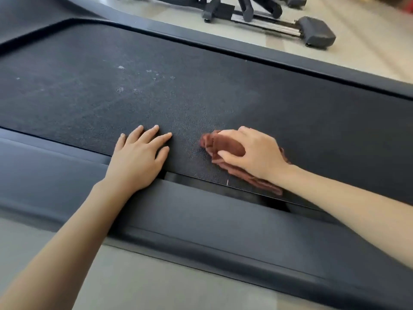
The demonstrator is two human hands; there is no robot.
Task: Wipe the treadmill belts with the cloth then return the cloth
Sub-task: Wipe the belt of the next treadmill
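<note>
A black treadmill belt point(178, 90) runs across the view, with pale dusty marks left of its middle. A bunched reddish-brown cloth point(225, 148) lies on the belt's near edge. My right hand point(252, 151) lies on top of the cloth, its thumb and fingers curled round the folds, and part of the cloth trails out under my wrist. My left hand point(139, 157) rests flat on the belt a little to the left, fingers spread and straight, its heel over the near side rail.
The treadmill's dark grey side rail point(201, 220) lies between me and the belt, with a gap showing under the belt edge. Beyond the far rail point(290, 54), the base of another exercise machine point(268, 16) stands on the pale floor.
</note>
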